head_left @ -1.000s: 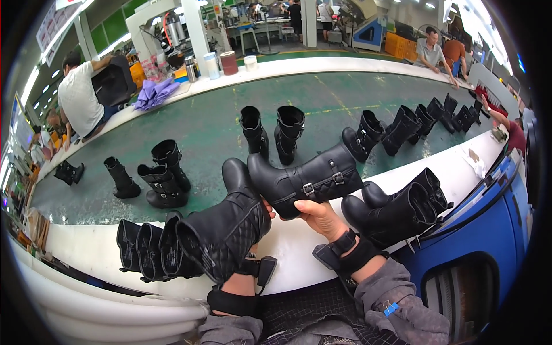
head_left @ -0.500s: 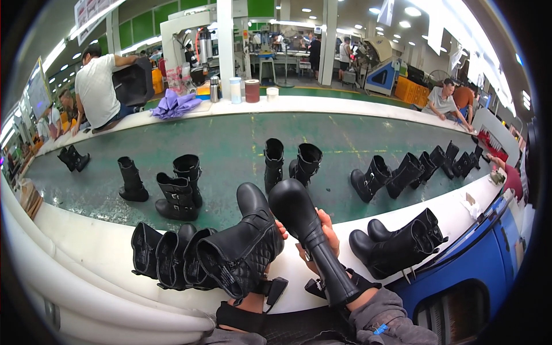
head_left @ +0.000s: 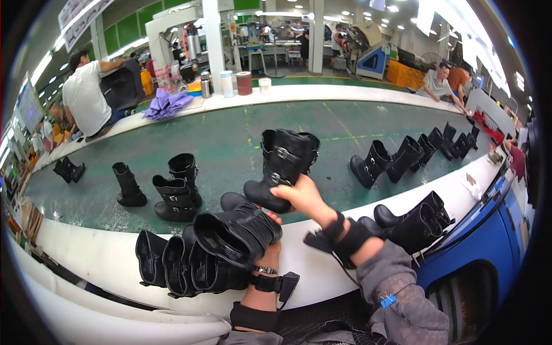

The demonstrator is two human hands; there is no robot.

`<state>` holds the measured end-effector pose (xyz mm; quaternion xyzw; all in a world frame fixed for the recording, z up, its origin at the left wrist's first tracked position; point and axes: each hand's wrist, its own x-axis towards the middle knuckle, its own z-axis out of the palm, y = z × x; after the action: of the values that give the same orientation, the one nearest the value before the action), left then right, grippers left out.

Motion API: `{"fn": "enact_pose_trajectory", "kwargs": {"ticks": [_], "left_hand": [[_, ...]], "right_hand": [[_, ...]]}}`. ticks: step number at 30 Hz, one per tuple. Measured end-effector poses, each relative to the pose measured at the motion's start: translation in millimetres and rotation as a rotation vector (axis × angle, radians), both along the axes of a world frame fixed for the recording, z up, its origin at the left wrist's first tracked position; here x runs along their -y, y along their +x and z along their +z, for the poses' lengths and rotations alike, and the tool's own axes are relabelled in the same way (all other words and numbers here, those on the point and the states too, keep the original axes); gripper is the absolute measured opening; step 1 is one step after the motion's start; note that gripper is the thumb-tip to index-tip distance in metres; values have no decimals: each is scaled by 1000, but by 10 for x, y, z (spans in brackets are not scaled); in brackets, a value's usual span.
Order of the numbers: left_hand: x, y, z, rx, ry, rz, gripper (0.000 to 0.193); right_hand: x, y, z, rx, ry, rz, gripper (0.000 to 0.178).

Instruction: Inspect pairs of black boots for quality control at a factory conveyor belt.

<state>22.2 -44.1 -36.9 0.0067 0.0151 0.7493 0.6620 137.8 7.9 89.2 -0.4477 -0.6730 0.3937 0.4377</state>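
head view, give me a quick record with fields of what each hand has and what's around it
left hand: left hand grips a black leather buckled boot by its shaft, opening toward the camera
right hand: right hand sets a second black buckled boot upright on the green conveyor belt
near edge: black boots lying in a row on the white ledge
on belt: more black boots standing in pairs
background: a person in a white shirt across the belt

The right hand grips an upright black leather buckled boot by its heel on the near part of the green conveyor belt. The left hand holds another black boot, tipped over the white near ledge.
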Motion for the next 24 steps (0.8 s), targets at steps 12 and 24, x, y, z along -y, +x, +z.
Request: {"fn": "enact_pose_trajectory", "kwargs": {"ticks": [12,24], "left_hand": [[-27,-225,-27,-22,12,29,73],[138,-376,-30,92,-119,-328,73]], "right_hand": [[-887,-715,-450,108,-40,149,45],[540,367,-521,-145,169,-287,45]]}}
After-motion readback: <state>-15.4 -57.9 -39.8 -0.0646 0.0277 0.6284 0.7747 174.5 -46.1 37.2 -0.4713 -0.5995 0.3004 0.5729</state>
